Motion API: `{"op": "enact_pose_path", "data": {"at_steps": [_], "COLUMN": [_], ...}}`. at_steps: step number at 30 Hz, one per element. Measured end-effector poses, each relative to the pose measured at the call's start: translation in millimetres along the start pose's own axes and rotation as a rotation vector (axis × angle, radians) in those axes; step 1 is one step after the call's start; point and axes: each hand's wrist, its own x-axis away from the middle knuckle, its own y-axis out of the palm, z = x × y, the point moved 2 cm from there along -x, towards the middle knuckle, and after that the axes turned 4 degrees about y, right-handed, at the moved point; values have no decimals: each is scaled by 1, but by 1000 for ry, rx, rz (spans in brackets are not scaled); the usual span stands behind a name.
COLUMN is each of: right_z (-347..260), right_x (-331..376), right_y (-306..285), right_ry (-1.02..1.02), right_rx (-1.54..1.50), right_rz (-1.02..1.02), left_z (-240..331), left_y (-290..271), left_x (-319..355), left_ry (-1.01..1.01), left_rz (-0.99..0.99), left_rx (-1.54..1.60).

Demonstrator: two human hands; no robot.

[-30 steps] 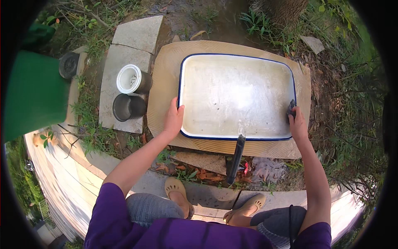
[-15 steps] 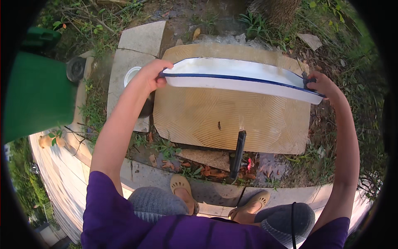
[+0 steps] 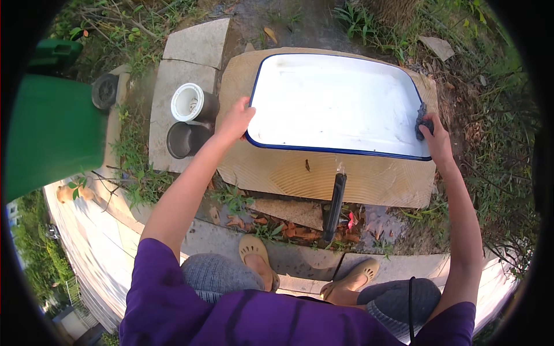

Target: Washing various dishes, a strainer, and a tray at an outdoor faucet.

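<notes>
Between my hands is a wide white tray (image 3: 337,104) with a dark blue rim, its inside facing up toward me. My left hand (image 3: 235,120) is closed around its left edge. At the right edge my right hand (image 3: 437,141) grips the tray and also has a dark, crumpled scouring pad (image 3: 423,122) between fingers and rim. Under the tray lies a tan, ridge-patterned slab (image 3: 259,173). Just in front of the tray, a black pipe (image 3: 334,207) stands at the slab's near edge, with water at its tip.
Left of the slab, a white-rimmed pot (image 3: 187,102) and a dark pot (image 3: 182,140) rest on paving stones (image 3: 193,46). A green wheeled bin (image 3: 55,132) stands further left. Near my feet run a stone kerb (image 3: 300,262) and fallen leaves (image 3: 300,232). A tree trunk (image 3: 392,11) rises at the back.
The tray has tipped from nearly edge-on to flatter, its inside now showing, and come lower over the slab. Water spilling off its far side is gone. Both hands still hold it.
</notes>
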Motion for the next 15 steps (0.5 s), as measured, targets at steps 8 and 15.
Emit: {"op": "enact_pose_path", "data": {"at_steps": [8,15], "right_z": [27,-3], "right_x": [41,26], "right_y": [49,88], "right_ry": [121,-52], "right_rx": [114,327], "right_rz": [-45,132], "left_z": [-52,-54], "left_y": [52,79], "left_x": [28,29], "left_ry": [-68,176], "left_rz": [-78,202], "left_rx": [-284,-351]}}
